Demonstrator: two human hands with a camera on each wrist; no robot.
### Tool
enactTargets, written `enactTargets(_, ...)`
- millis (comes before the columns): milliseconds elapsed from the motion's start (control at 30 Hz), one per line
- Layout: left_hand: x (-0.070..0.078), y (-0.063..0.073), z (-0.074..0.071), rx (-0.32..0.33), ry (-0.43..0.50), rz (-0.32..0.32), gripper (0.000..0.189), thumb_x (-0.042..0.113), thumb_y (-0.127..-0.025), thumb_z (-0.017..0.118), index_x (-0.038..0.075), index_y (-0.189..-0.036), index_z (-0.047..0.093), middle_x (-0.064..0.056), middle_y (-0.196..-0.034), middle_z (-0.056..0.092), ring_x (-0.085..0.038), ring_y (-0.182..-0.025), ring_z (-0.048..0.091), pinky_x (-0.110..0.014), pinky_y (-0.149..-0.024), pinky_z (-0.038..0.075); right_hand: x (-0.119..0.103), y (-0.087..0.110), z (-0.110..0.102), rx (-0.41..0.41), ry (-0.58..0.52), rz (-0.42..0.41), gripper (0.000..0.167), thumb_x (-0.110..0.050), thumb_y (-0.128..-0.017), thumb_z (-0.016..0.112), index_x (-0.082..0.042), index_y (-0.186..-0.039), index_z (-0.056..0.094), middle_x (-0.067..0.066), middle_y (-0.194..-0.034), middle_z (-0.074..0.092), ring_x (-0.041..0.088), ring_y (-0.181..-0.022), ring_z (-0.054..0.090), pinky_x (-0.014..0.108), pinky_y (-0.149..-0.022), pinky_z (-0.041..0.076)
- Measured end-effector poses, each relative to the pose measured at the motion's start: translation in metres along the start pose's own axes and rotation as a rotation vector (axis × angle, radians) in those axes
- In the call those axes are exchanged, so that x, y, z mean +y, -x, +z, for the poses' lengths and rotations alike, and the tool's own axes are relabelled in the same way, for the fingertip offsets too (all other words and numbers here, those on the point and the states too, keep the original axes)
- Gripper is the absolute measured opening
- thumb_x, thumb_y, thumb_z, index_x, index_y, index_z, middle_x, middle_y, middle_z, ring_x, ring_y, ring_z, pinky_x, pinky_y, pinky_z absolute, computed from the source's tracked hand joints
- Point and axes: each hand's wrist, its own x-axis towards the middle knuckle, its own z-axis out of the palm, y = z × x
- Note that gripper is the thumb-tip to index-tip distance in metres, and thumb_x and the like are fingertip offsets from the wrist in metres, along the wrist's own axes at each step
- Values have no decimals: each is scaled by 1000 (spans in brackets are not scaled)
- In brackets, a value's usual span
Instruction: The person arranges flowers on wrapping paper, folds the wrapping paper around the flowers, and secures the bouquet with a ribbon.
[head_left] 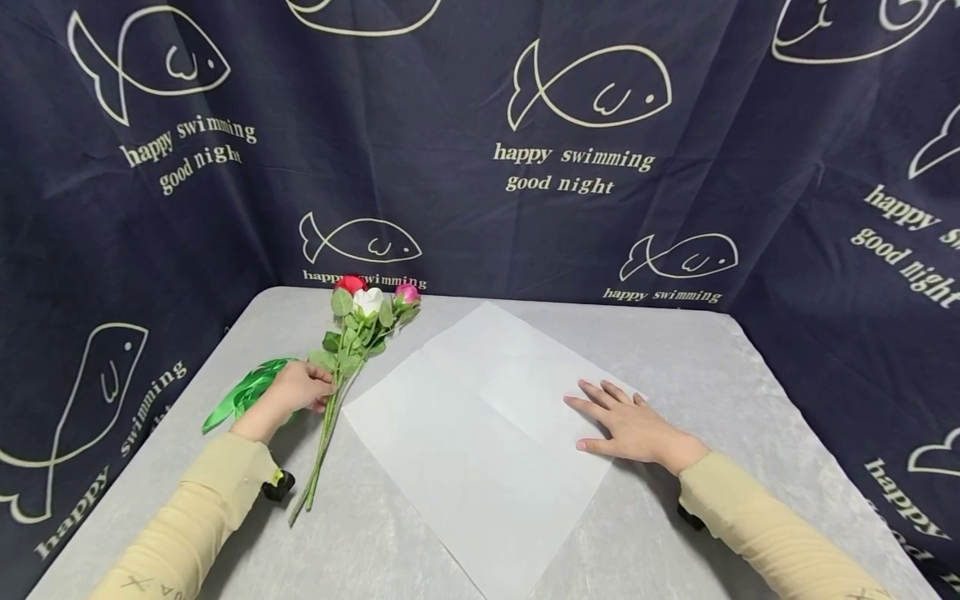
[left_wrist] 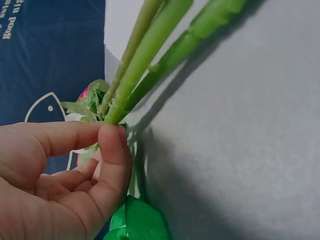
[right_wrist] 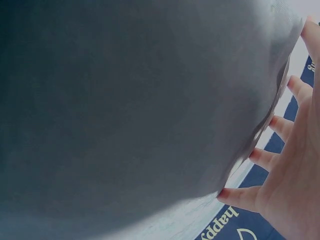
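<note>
Three artificial roses, red (head_left: 350, 284), white (head_left: 368, 301) and pink (head_left: 407, 293), lie together at the left of the table. My left hand (head_left: 300, 388) pinches their green stems (left_wrist: 145, 65) between thumb and forefinger, seen close up in the left wrist view. A square sheet of white paper (head_left: 480, 450) lies turned cornerwise in the middle of the table. On its right part rests my right hand (head_left: 626, 425), fingers spread and straight. In the right wrist view the fingertips of the right hand (right_wrist: 290, 165) touch the sheet's edge.
A bundle of green ribbon (head_left: 251, 387) lies just left of the left hand, partly behind it. The grey cloth-covered table (head_left: 720, 392) ends at a dark blue curtain (head_left: 450, 125) printed with fish and words, which hangs behind and on both sides.
</note>
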Motion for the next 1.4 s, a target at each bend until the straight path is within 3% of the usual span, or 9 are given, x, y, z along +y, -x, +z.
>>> enactTargets(367, 7, 2, -9, -60, 127, -50, 29, 4, -91, 56, -14, -114, 51, -10, -84, 60, -10, -60, 60, -28, -62, 56, -1, 1, 2, 28, -13, -18, 73, -69, -83, 50, -32, -145, 37, 7, -154, 28, 45, -137, 26, 76, -92, 26)
enactTargets(867, 23, 8, -15, -27, 171, -1, 32, 3, -92, 54, -16, -117, 47, -10, -84, 57, -12, -67, 58, -27, -62, 56, -1, 0, 0, 1, -7, -2, 75, -72, -83, 46, -34, -146, 35, 5, -155, 25, 43, -139, 23, 75, -94, 26)
enactTargets(1067, 32, 12, -18, -36, 201, 41, 33, 3, -91, 53, -16, -117, 46, -13, -89, 58, -12, -66, 59, -26, -64, 56, 0, 0, -1, 0, -2, -3, 74, -72, -83, 47, -34, -146, 34, 5, -155, 24, 43, -138, 23, 75, -94, 25)
enactTargets(1400, 52, 19, -17, -59, 173, 87, 34, 5, -91, 56, -14, -118, 47, -15, -93, 60, -12, -68, 60, -31, -67, 57, -1, 0, -2, -7, 0, -6, 74, -71, -83, 47, -33, -146, 35, 6, -155, 25, 43, -138, 24, 75, -94, 26)
